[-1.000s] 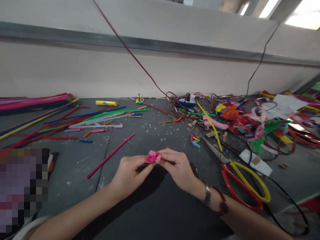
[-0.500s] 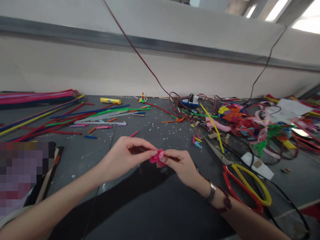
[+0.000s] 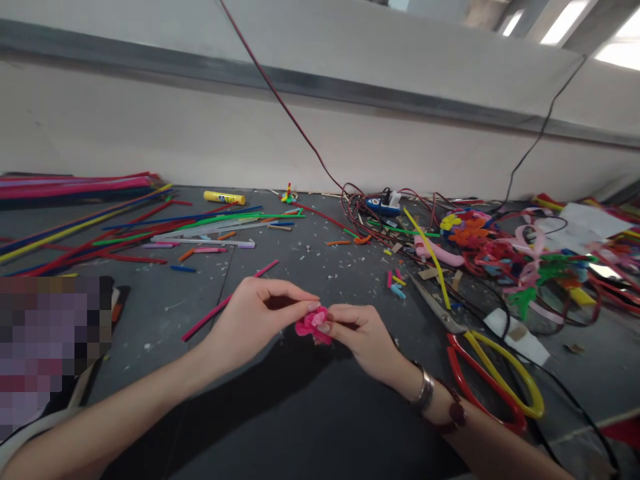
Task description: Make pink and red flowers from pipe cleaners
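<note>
A small pink pipe-cleaner flower [image 3: 315,321] with a paler centre is held above the dark table [image 3: 280,413]. My left hand [image 3: 263,312] pinches its upper left petals between thumb and index finger. From the other side, my right hand [image 3: 357,332] grips the flower's right edge in a similar pinch. A long pink pipe cleaner [image 3: 206,323] lies on the table, partly hidden behind my left hand. Large scissors [image 3: 457,327] with one red and one yellow handle rest right of my right hand, blades pointing away.
Loose pipe cleaners [image 3: 133,233] and a yellow glue stick [image 3: 224,198] lie at the back left. A blue power strip [image 3: 383,205] sits among tangled wires by the wall. Colourful pipe-cleaner flowers [image 3: 465,230] pile up on the right. A blurred-out device screen [image 3: 45,347] is at the left.
The flower has turned slightly in my fingers, showing more of its petals and centre. My view has shifted a little, and more of the long pink pipe cleaner shows behind my left hand.
</note>
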Tool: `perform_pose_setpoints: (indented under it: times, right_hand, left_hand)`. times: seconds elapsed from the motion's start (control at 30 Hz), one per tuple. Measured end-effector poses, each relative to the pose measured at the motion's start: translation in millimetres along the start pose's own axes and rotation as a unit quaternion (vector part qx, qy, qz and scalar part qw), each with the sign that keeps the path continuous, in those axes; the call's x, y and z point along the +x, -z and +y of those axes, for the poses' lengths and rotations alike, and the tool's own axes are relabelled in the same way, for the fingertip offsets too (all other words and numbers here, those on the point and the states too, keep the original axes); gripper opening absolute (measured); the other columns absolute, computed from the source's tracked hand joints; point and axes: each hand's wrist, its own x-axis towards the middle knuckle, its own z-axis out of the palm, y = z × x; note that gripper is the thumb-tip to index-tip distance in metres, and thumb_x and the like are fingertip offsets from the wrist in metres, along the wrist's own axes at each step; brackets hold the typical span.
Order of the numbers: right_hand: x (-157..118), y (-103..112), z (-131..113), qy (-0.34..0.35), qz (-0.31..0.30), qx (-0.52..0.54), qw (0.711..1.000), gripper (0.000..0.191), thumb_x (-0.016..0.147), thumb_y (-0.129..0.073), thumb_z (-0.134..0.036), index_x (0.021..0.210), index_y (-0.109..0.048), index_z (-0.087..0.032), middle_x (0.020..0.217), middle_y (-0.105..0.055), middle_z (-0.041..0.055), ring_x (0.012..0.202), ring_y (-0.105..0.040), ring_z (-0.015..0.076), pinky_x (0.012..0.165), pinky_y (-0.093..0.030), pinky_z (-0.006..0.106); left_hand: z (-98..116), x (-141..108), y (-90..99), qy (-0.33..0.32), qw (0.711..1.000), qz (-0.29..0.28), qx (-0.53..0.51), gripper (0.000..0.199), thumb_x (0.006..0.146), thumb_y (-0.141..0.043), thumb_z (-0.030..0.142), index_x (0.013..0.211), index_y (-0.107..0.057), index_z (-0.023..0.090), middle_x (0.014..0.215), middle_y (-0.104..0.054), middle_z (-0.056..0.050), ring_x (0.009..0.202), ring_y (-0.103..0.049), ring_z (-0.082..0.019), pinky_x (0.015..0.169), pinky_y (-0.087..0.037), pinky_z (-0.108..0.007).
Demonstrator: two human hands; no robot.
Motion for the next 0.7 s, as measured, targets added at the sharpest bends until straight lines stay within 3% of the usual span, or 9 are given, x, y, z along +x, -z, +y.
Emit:
perform_pose_setpoints:
  times: [0.23,0.4,0.7]
  right_hand:
    - [2,4,0,0.017,0.049,-0.011,0.999,0.02,0.08,-0.056,-0.029,0.072,-0.071,-0.019,0.066,-0.061,0.0004,0.065,-0.055,0.0121,0.06,-0.043,0.022]
    - [2,4,1,0.006,0.045,0.005,0.999,0.02,0.08,-0.057,-0.029,0.073,-0.072,-0.019,0.064,-0.06,-0.0002,0.063,-0.052,0.0112,0.06,-0.041,0.022]
    - [0,1,14,-0.092,-0.008,0.205,0.974,0.021,0.078,-0.06,-0.032,0.09,-0.07,-0.018,0.069,-0.064,0.0012,0.064,-0.053,0.0096,0.064,-0.042,0.023]
  left_hand:
    - [14,-4,6.9,-0.145,0.982,0.005,0.123,0.016,0.069,-0.067,0.027,0.083,-0.071,0.02,0.082,-0.07,-0.002,0.07,-0.064,-0.015,0.066,-0.051,-0.02]
    - [13,-8,-0.3,-0.206,0.959,0.012,0.194,0.011,0.075,-0.06,0.024,0.076,-0.069,0.018,0.078,-0.067,-0.003,0.065,-0.061,-0.013,0.058,-0.048,-0.017]
    - [10,-6,-0.2,-0.259,0.945,0.019,0.197,0.009,0.076,-0.059,0.015,0.074,-0.067,0.017,0.076,-0.065,-0.003,0.063,-0.059,-0.01,0.06,-0.046,-0.017]
